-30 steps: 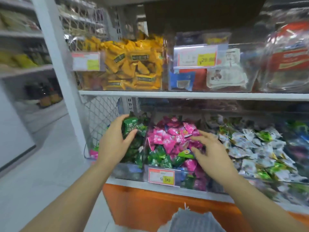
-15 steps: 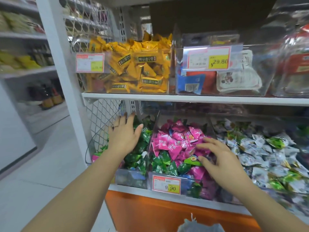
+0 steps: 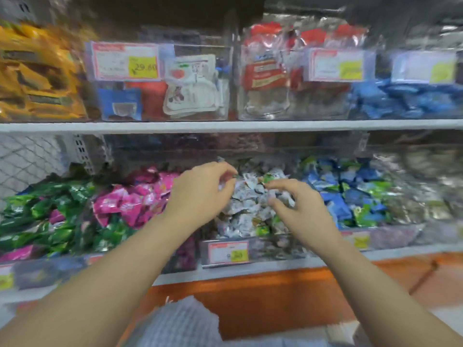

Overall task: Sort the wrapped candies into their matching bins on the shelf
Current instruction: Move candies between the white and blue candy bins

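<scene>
A person's left hand (image 3: 200, 194) and right hand (image 3: 300, 209) are bare. The left forearm (image 3: 112, 266) and right forearm (image 3: 363, 276) are uncovered all the way back to the near edge of the frame. Low at near centre, part of the person's garment (image 3: 180, 324) shows: a pale grey-white cloth with a fine checked or waffle-like weave. Its far edge looks ragged through motion blur, and finer detail of the fabric cannot be made out.
</scene>
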